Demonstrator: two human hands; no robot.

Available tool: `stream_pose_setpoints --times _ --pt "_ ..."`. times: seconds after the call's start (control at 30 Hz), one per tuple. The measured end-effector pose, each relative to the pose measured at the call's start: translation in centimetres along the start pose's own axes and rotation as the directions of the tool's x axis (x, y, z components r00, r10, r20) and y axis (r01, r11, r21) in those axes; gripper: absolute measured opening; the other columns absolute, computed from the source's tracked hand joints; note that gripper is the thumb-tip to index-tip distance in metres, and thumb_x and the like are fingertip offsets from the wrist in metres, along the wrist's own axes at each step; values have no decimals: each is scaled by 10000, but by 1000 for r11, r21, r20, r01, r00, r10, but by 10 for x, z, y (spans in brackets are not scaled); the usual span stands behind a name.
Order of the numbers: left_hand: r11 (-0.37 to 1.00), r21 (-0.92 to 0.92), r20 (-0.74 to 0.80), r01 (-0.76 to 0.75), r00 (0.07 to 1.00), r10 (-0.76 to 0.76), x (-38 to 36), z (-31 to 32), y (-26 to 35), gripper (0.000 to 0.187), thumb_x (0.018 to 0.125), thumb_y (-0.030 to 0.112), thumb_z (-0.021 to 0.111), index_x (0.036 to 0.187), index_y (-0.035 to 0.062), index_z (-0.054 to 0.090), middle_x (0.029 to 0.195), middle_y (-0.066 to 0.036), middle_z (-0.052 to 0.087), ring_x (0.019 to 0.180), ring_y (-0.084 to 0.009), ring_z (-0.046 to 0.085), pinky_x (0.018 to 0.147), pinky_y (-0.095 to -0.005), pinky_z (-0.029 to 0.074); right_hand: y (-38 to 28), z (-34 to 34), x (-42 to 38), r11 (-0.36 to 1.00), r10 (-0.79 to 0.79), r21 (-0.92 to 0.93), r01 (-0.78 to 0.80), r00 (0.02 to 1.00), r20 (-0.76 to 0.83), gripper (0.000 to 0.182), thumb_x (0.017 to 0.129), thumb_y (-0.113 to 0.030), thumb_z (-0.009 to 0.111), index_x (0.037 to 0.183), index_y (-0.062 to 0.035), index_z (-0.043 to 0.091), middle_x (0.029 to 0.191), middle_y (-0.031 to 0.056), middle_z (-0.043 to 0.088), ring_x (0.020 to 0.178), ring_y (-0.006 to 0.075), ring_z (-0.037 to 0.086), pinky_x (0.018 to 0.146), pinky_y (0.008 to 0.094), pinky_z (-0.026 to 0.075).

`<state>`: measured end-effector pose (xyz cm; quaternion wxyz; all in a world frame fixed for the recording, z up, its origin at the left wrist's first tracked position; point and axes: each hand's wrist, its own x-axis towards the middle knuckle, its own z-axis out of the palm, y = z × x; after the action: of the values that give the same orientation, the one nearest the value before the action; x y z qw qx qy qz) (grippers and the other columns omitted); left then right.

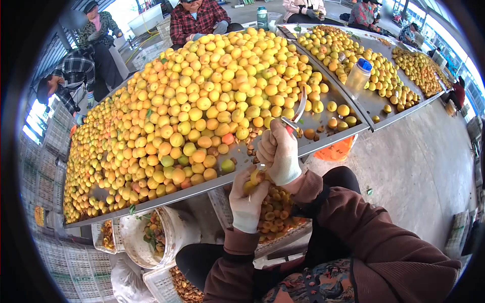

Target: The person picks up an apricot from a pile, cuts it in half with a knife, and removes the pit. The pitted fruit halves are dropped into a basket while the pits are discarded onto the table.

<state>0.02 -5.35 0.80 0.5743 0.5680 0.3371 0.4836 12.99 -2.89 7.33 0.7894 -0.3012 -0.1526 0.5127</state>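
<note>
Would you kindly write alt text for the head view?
A gloved left hand holds a yellow fruit and a gloved right hand a curved metal tool, beside a grey metal table heaped with round yellow-orange fruit. Other people are beyond.

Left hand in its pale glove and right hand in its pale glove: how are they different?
The left hand holds yellow fruit, but the right hand holds a curved metal blade. The left hand's fingers bend around the fruit, while the right hand makes a fist, with the blade poking up. The left hand is lower in the picture than the right hand. Both wear pale gloves below brown sleeves.
</note>
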Motion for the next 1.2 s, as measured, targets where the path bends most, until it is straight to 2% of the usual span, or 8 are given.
stream_pose_setpoints --times 0.2,0.27,0.63,0.7,0.8,0.9,1.1,1.2 --pt "944 -207 71 257 966 -247 3 -11 25 369 826 47 653 1185 -12 595 804 -47 622 663 -106 569 616 -221 450 -3 -11 9 984 139 98 -151 984 113 331 958 -238 463 662 -174 329 541 -57 283 420 80 205 393 263 170" --pt "928 -247 98 279 960 -263 4 -11 24 351 805 28 601 1153 -22 602 615 -32 528 526 -111 491 530 -225 378 0 -19 15 940 236 173 -293 928 288 339 980 -241 451 670 -187 326 560 -65 274 434 71 190 395 257 157" --pt "868 -368 207 334 939 -274 7 -15 5 403 767 -45 624 1168 -24 592 763 -62 603 620 -134 570 579 -247 458 30 -52 29 532 431 622 -575 816 385 429 1021 -295 458 622 -185 346 532 -72 224 425 70 218 382 235 178" --pt "885 -371 143 283 959 -247 11 -10 2 401 751 -12 616 1152 -2 609 802 -68 607 586 -140 542 530 -247 417 23 -46 29 562 385 616 -552 834 396 416 1026 -281 441 637 -162 355 552 -64 270 418 65 237 369 228 210" --pt "934 -187 91 303 953 -291 15 -8 7 404 762 -22 622 1165 6 609 847 -64 625 620 -135 563 549 -237 430 -7 -26 16 944 236 210 -254 966 109 342 940 -207 498 634 -162 350 523 -58 278 411 84 235 385 256 192" --pt "950 -157 83 270 962 -260 17 -7 10 398 776 -25 629 1172 0 608 893 -60 637 660 -124 579 581 -227 455 -19 -9 1 996 87 20 -89 993 82 311 917 -166 502 636 -137 372 512 -32 331 394 89 253 380 255 199" --pt "994 -61 143 95 986 -86 17 -7 1 390 807 -1 629 1196 -12 602 952 -70 651 712 -115 605 634 -233 503 -10 -15 -3 997 71 30 -75 991 113 293 911 -154 484 641 -131 373 505 -19 332 377 91 244 366 260 189" --pt "951 -187 156 246 963 -218 13 -3 9 381 824 17 616 1205 -8 602 964 -68 652 712 -117 609 640 -234 509 -8 -20 1 981 145 114 -156 984 103 295 926 -188 467 656 -158 352 512 -36 296 381 90 213 370 263 168"
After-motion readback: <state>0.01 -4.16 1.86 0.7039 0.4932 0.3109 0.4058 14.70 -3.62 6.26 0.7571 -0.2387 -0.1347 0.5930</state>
